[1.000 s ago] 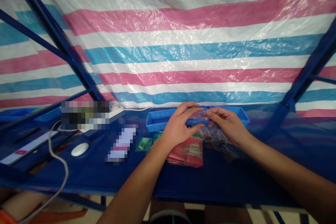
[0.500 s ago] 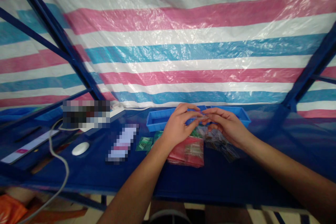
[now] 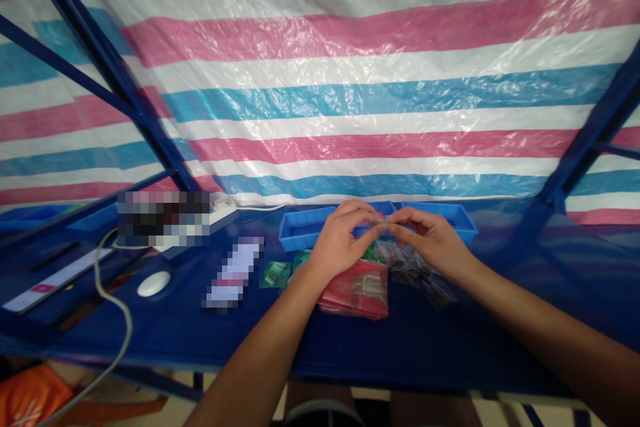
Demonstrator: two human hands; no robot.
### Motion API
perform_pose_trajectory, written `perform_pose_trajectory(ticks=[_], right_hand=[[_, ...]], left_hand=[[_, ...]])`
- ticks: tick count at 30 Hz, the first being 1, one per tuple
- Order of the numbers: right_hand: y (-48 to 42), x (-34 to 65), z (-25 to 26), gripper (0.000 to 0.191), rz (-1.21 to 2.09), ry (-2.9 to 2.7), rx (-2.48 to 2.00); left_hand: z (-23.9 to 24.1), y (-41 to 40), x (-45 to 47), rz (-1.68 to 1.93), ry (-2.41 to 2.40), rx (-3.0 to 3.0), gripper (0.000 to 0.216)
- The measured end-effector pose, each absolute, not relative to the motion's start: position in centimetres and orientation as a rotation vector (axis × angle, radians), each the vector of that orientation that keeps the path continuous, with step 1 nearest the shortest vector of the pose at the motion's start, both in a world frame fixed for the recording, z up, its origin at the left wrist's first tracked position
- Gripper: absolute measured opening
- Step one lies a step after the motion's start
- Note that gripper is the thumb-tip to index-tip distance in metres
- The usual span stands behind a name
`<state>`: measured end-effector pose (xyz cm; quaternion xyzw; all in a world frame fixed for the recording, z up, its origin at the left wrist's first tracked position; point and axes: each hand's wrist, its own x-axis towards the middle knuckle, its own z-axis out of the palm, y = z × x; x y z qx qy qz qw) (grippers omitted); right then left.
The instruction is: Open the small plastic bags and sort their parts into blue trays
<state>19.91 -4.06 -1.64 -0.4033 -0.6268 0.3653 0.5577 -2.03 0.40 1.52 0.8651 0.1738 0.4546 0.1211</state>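
My left hand (image 3: 340,240) and my right hand (image 3: 430,240) meet above the blue table, fingertips pinched together on a small clear plastic bag (image 3: 384,222) held between them. Both hands are closed on it. Just below lies a stack of red packets (image 3: 357,290), and beside it a heap of clear bags (image 3: 417,270) with dark contents. Behind my hands stand two blue trays, one on the left (image 3: 300,227) and one on the right (image 3: 457,217).
Green packets (image 3: 276,273) lie left of the red stack. A white mouse (image 3: 153,283) with a cable, a flat white device (image 3: 50,279) and a power strip (image 3: 220,210) are at the left. A striped tarp hangs behind on a blue metal frame (image 3: 100,53).
My fingers have closed in tighter on the clear bag, and both hands have dropped slightly. An orange thing has come into view at the bottom left.
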Motion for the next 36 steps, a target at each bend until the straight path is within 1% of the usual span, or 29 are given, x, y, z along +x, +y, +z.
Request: perform_pose_trajectory(ticks=[8,14,19,25,31,36], right_hand=[[-4.4,19.4,-0.9,0.032,0.995,-1.394,-0.897],[-4.0,19.7,-1.3,0.035,1.015,-1.269,-0.932],[-3.7,20.0,-1.8,0.040,1.092,-1.198,-0.923],[-3.8,19.9,-1.6,0.048,1.065,-1.274,-0.911],[-4.6,19.5,-0.6,0.042,0.888,-1.353,-0.966],[-4.8,19.4,-0.5,0.040,0.828,-1.373,-1.005]], left_hand=[[1.8,0.2,-2.0,1.283,0.554,2.530,0.020],[1.8,0.1,-2.2,1.336,0.606,2.551,0.039],[1.1,0.5,-2.3,1.243,0.511,2.659,0.030],[0.8,0.9,-2.4,1.271,0.507,2.662,0.028],[1.1,0.5,-2.2,1.241,0.528,2.635,0.022],[1.1,0.6,-2.2,1.214,0.522,2.665,0.021]])
